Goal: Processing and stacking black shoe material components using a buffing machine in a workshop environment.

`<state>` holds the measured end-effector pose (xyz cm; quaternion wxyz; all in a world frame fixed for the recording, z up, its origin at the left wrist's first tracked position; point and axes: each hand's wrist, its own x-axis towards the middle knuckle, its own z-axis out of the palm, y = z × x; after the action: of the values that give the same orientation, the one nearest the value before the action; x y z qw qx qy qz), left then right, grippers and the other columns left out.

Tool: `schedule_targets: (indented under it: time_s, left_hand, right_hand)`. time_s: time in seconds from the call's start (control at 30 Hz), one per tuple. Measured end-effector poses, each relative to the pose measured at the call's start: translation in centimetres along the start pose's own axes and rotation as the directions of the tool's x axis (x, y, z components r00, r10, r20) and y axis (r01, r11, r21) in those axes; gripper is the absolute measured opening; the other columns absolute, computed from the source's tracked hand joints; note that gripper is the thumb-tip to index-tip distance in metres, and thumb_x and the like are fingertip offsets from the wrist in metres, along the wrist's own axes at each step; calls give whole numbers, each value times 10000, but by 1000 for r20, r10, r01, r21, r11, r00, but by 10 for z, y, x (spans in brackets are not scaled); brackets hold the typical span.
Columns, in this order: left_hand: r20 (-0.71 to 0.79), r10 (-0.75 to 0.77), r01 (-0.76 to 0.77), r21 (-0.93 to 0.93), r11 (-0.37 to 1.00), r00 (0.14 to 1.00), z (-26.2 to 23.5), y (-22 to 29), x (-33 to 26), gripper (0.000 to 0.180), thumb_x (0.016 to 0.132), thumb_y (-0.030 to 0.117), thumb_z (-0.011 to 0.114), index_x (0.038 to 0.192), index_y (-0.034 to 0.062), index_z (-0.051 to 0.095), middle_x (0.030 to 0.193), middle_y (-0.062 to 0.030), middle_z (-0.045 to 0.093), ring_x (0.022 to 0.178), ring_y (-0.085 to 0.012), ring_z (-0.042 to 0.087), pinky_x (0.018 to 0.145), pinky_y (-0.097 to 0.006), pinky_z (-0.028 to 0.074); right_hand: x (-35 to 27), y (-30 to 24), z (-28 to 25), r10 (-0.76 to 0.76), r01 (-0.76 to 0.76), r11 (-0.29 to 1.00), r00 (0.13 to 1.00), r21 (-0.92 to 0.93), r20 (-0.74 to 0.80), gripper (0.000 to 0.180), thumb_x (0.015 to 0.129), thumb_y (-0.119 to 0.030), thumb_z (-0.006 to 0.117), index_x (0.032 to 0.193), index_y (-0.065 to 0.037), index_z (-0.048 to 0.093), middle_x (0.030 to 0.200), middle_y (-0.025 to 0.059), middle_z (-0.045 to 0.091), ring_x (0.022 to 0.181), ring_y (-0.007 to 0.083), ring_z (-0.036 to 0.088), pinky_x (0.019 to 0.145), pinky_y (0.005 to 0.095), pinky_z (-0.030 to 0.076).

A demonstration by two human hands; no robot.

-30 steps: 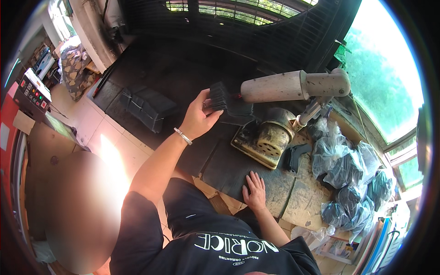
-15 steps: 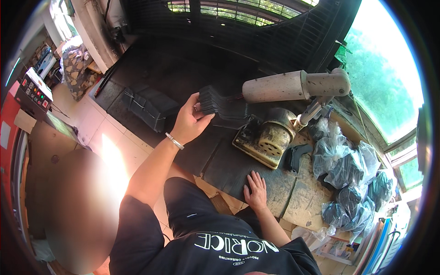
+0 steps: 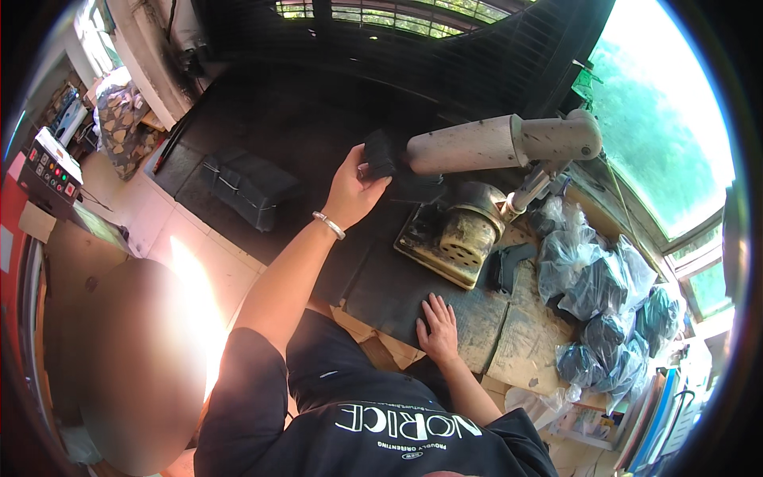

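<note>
My left hand (image 3: 358,189), with a bracelet on its wrist, is closed around a bunch of thin black pieces (image 3: 380,153) over the dark bench. Their material cannot be made out. Beside this hand is the end of a thick grey cylinder (image 3: 461,145) on a jointed arm. More dark pieces (image 3: 419,189) show dimly below the cylinder. My right hand (image 3: 439,327) rests palm down near the bench's front edge, fingers extended, holding nothing. Just beyond it stands a dirty machine (image 3: 469,238) with a round, perforated housing on a square base.
A tied black bundle (image 3: 250,187) lies on the bench's left part. Several clear bags with dark contents (image 3: 600,286) crowd the right side, near a folded black piece (image 3: 509,268). A dark slatted panel (image 3: 381,56) rises behind. A control box (image 3: 52,167) stands far left.
My left hand has moved right, closer to the cylinder's end. The black pieces, fanned out before, now appear bunched and more upright. My right hand stays flat on the bench.
</note>
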<state>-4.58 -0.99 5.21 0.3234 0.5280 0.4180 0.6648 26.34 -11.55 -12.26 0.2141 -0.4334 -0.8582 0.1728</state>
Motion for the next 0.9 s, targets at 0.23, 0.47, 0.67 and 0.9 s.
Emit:
schedule_targets:
  time_s: [0.23,0.47,0.67,0.9]
  left_hand:
    - [-54,44,-43,35,998,998,-9,14,-9,437,828,-78,674,1222,-28,490,1134,-87,608,1021,-141,611,898,-276,502]
    - [83,-130,119,124,985,988,-35,7,-75,457,847,-78,665,1252,-40,458,1143,-100,605,1046,-153,613,925,-277,510]
    - [284,-363,347,106,932,887,3,-58,-150,545,844,-43,686,1318,-54,418,1187,-85,586,1083,-139,586,959,-294,471]
    - [359,-443,468,17,883,822,12,-104,-178,586,868,-18,670,1385,-12,395,1247,-73,564,1123,-133,563,990,-296,452]
  right_hand:
    - [-7,-1,2,8,-8,1000,1000,14,0,480,866,-197,641,1313,-40,563,1461,162,468,1381,338,404,1144,499,289]
    - [-1,8,-6,83,-61,932,995,357,-46,597,832,-233,698,1377,-72,513,1495,182,417,1392,340,390,1148,479,288]
    - [57,-25,-69,-162,164,981,986,107,-29,900,753,-304,780,1487,-44,330,1554,183,301,1443,360,280,1174,473,238]
    - [57,-2,-38,-71,144,969,941,-203,331,929,737,-324,784,1477,-11,318,1398,158,463,1352,320,396,1163,469,258]
